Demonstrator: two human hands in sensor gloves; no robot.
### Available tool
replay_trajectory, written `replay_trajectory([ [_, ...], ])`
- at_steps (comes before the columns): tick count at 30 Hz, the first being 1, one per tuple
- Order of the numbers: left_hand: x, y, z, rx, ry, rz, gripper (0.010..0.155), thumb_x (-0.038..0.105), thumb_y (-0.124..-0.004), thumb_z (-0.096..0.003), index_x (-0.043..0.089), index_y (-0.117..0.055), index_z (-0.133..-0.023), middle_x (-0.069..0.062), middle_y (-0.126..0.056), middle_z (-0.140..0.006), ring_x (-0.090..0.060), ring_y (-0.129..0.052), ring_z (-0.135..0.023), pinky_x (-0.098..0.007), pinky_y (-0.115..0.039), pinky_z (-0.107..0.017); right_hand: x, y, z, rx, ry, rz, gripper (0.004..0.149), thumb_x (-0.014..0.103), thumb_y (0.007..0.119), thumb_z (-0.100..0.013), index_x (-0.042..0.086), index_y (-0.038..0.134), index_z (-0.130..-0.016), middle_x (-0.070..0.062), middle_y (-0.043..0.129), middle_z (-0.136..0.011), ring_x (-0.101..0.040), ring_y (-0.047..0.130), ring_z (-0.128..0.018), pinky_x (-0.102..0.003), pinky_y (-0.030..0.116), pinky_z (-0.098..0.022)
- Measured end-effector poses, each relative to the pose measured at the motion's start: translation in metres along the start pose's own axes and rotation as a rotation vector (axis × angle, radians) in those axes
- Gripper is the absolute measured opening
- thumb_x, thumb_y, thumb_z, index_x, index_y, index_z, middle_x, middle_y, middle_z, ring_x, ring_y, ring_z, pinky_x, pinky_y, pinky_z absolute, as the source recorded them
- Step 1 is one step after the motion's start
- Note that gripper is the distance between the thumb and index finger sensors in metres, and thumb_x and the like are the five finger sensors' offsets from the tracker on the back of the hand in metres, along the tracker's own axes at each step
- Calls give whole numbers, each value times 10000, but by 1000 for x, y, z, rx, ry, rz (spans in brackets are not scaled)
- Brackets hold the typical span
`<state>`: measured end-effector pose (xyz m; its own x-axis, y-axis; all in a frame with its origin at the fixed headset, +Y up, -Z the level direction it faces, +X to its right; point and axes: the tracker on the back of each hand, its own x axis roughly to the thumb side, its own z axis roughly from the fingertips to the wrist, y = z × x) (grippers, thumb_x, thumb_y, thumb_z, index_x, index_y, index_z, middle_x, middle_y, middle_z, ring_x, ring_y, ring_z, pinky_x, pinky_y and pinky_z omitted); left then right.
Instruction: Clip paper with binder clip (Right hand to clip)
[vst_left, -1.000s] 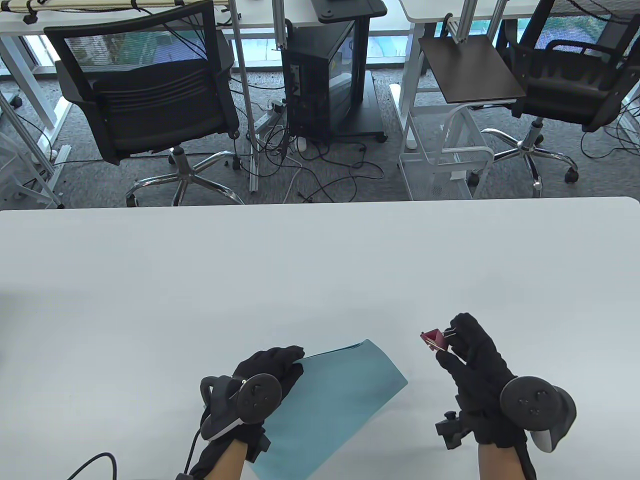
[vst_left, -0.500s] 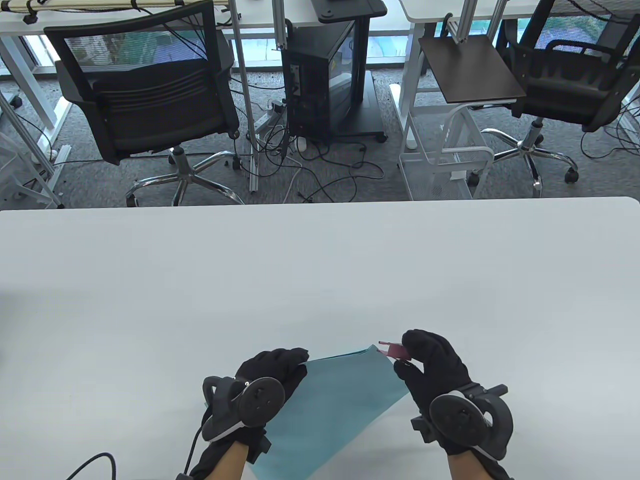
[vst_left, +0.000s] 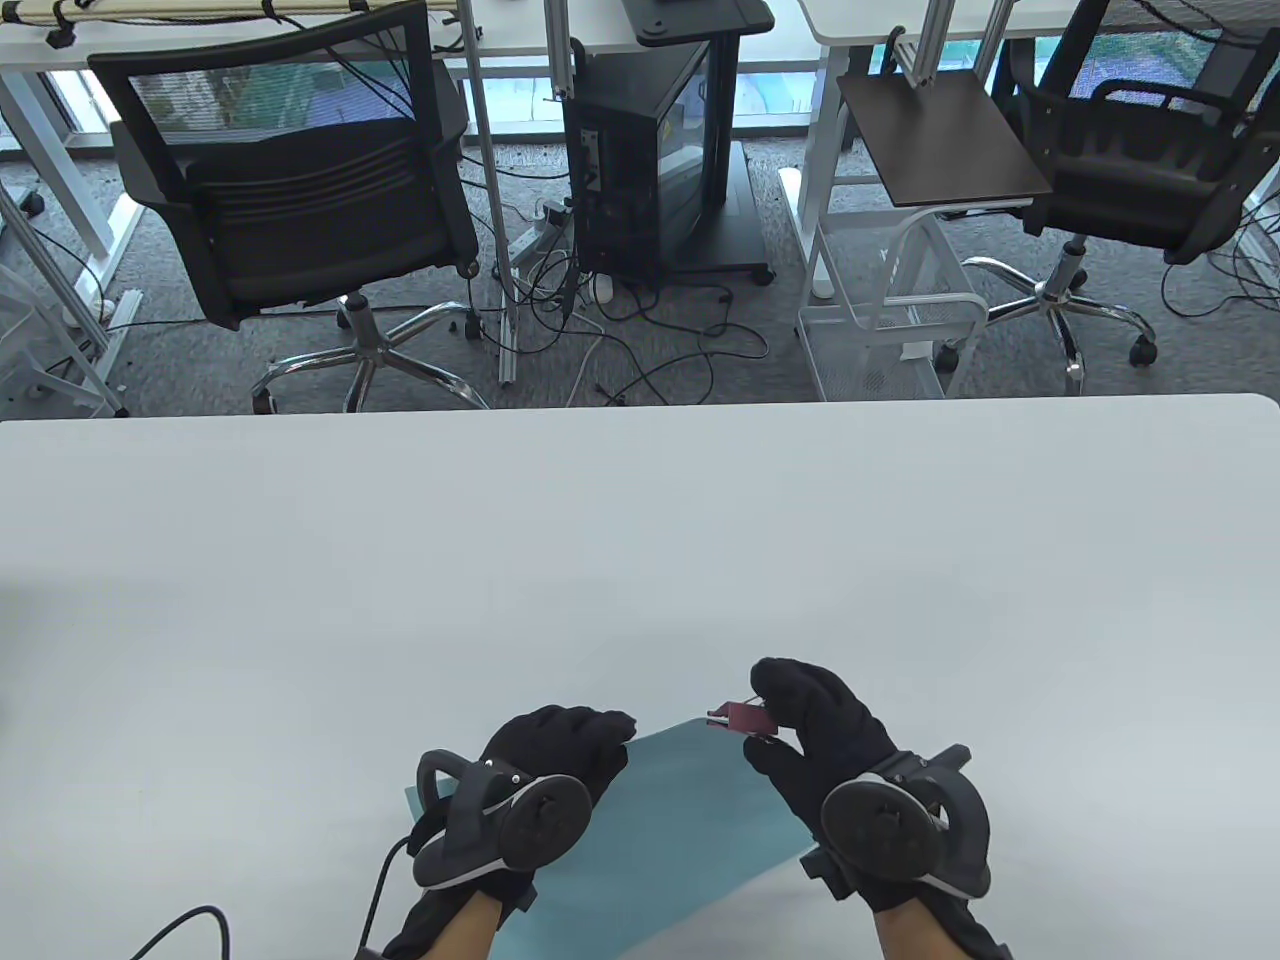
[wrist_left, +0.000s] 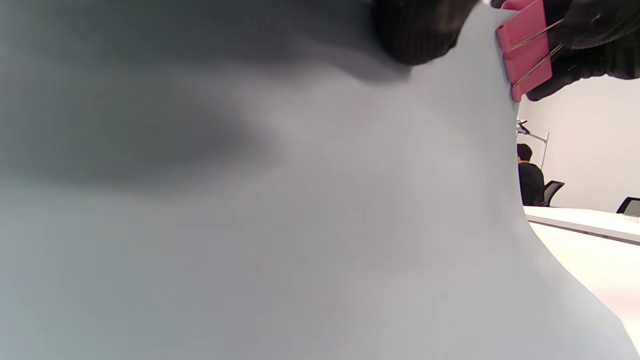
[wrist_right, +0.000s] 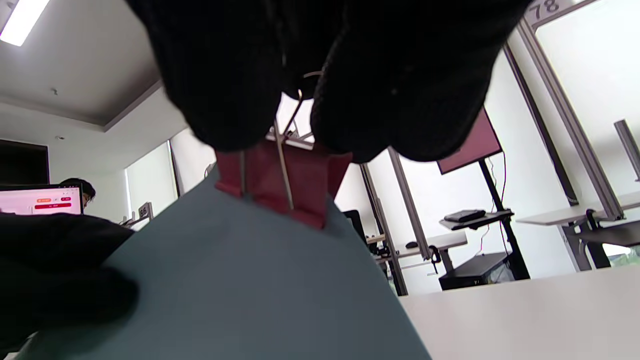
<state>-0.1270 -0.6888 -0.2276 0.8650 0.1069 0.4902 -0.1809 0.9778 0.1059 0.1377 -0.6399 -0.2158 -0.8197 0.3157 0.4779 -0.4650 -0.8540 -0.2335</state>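
Note:
A teal sheet of paper (vst_left: 690, 800) is held up off the white table (vst_left: 640, 540) at the front. My left hand (vst_left: 575, 745) grips its far left edge. My right hand (vst_left: 790, 720) pinches the wire handles of a red binder clip (vst_left: 738, 716), whose mouth sits on the paper's far corner. In the right wrist view the clip (wrist_right: 282, 187) straddles the paper's corner (wrist_right: 240, 280) between my fingers (wrist_right: 410, 85). In the left wrist view the clip (wrist_left: 525, 47) sits at the paper's top right edge (wrist_left: 300, 200).
The far edge of the table runs across the middle of the table view. Beyond it stand two black office chairs (vst_left: 300, 190), a computer tower (vst_left: 640, 160) and a white wire cart (vst_left: 890, 300). A black cable (vst_left: 190, 925) lies at the front left.
My right hand has carried the clip left from beside the paper onto its far corner. The left hand and paper have shifted slightly toward me and lowered.

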Motion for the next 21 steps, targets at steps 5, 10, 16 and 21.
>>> replay_trajectory([
  [5,-14,-6,-4,-27,95,247,409,448,-597,-616,305,-748,-969,104,-925,-832,-175,-958,-728,-384,-812,-641,-2,12,-1,-29,-26,5,820,337,763,-562,-64,371,-1161,-480,399,-1116,-639,625,-934,-699,606,-645],
  [10,-37,-11,-5,-10,281,516,415,425,-580,-637,264,-737,-986,79,-922,-831,-182,-967,-699,-379,-833,-608,-21,22,9,-66,28,195,802,398,624,-615,-50,262,-1173,-447,172,-1140,-707,196,-958,-767,258,-661],
  [16,-69,-29,-9,39,525,816,421,386,-567,-650,228,-697,-1018,34,-895,-868,-205,-968,-697,-356,-855,-586,-45,40,16,14,113,344,806,422,578,-622,-57,232,-1171,-439,85,-1122,-694,71,-930,-765,160,-631],
  [21,-93,-52,-19,2,738,921,424,363,-572,-652,200,-696,-1023,7,-897,-867,-201,-993,-665,-338,-878,-558,-60,48,19,61,187,339,818,432,567,-624,-79,235,-1169,-449,71,-1112,-699,48,-916,-771,140,-614],
])
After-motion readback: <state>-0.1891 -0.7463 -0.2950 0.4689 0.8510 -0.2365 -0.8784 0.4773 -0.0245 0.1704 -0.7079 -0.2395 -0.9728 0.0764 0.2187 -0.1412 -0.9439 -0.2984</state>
